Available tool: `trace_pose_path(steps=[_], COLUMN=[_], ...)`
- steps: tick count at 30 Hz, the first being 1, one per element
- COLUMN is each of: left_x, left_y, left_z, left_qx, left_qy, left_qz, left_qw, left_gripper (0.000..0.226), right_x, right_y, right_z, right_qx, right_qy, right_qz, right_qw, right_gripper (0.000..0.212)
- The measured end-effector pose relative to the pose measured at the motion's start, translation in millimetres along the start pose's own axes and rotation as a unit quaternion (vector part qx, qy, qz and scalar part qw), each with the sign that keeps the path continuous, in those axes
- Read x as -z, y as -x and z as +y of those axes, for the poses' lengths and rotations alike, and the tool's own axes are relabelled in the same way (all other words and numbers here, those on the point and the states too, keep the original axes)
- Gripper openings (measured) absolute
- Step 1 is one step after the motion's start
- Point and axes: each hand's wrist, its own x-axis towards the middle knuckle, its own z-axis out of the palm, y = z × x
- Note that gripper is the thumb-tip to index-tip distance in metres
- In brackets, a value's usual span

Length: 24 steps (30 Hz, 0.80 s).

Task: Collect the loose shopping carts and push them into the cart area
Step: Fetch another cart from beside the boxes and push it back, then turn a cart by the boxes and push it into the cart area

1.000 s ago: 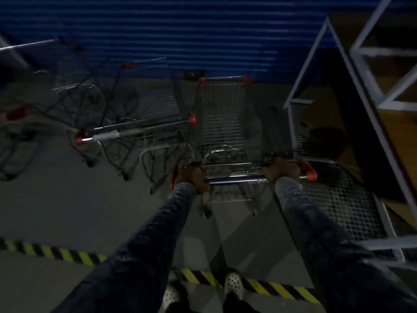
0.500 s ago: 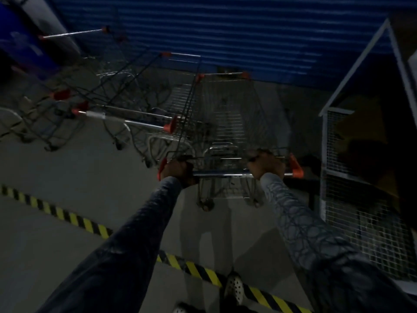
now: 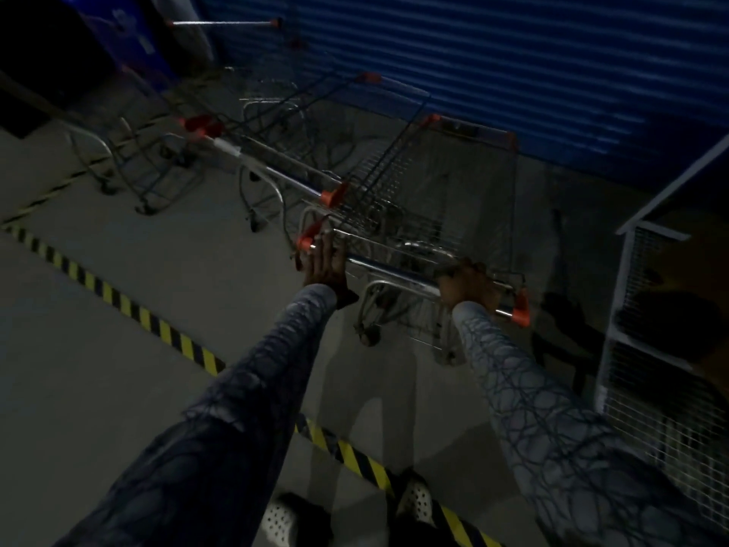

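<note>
Reaching forward, the right hand wraps its fingers round the chrome handle bar of the silver wire shopping cart. The left hand rests on the bar's left end, fingers straight, gripping nothing. The cart's long axis runs from both hands towards the far blue corrugated wall, just right of a parked wire cart.

Both arms on my feed are covered by long sleeves. The left sleeve reads dark grey-blue, with a web of thin dark lines and a ribbed look near the cuff. The right sleeve carries the same pattern and looks paler grey in the light, its lines crossing like cracked glaze. The cuffs end at the wrists. The left hand and right hand are bare. The left shoe and right shoe are white, dotted with small dark holes.
</note>
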Motion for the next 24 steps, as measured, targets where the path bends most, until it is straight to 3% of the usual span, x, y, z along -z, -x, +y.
trace_pose_path(steps=[6, 8, 10, 13, 18, 21, 24], left_x=[14, 21, 28, 24, 16, 22, 31], left_y=[14, 23, 36, 56, 93, 127, 170], left_z=[-63, -85, -113, -177, -335, -438, -546], left_qx=[-0.122, -0.131, -0.118, -0.089, 0.008, 0.132, 0.276], left_qy=[-0.024, -0.037, -0.021, 0.029, 0.048, 0.071, 0.083], left_qz=[-0.054, -0.086, -0.137, -0.172, -0.16, -0.107, -0.057], left_qw=[0.991, 0.987, 0.983, 0.981, 0.986, 0.983, 0.956], left_gripper=[0.115, 0.106, 0.095, 0.089, 0.091, 0.085, 0.082], right_x=[-66, -93, -99, -113, -168, -216, -265], right_y=[53, 74, 104, 138, 195, 237, 287], right_z=[-57, -87, -131, -196, -331, -424, -519], right_qx=[0.121, 0.092, 0.063, 0.064, 0.128, 0.217, 0.335], right_qy=[0.001, 0.022, 0.048, 0.049, 0.069, 0.09, 0.097], right_qz=[0.15, 0.117, 0.034, -0.039, -0.106, -0.131, -0.158], right_qw=[0.981, 0.989, 0.996, 0.996, 0.984, 0.963, 0.924], right_gripper=[0.049, 0.056, 0.073, 0.075, 0.064, 0.063, 0.054])
